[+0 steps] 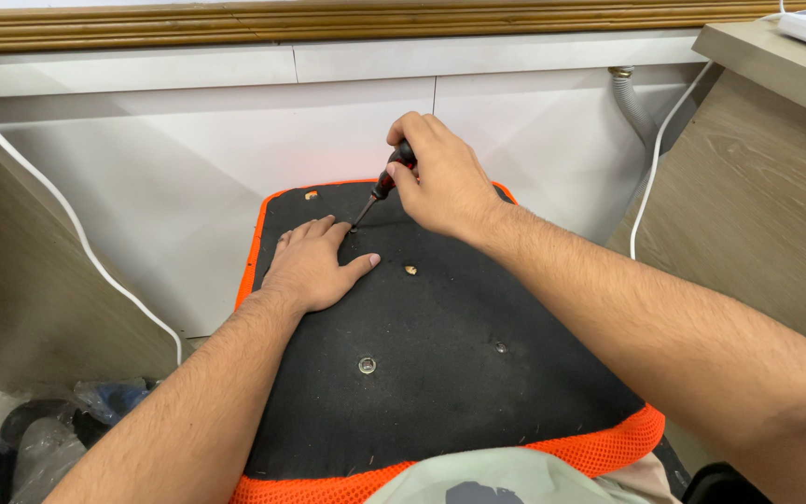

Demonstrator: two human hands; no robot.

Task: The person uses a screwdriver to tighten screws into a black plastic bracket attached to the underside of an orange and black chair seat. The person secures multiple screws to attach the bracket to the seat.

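Note:
A chair seat (440,373) lies upside down in front of me, its black underside ringed by an orange mesh edge (608,448). My left hand (314,266) rests flat on the black fabric, fingers pointing away from me. My right hand (440,177) grips a screwdriver (380,191) with a red and black handle. The screwdriver's tip touches the fabric just beyond my left fingertips. A brass screw (410,270) sits near my left thumb, another (311,195) at the far left corner. A round metal insert (367,365) and a small dark fitting (501,347) lie closer to me.
White cabinet panels (235,140) stand behind the seat. Wooden side panels rise at left (11,280) and right (767,187). White cables (76,233) hang on both sides, with a grey hose (632,103) at right. Plastic bags and a black object (39,429) lie at lower left.

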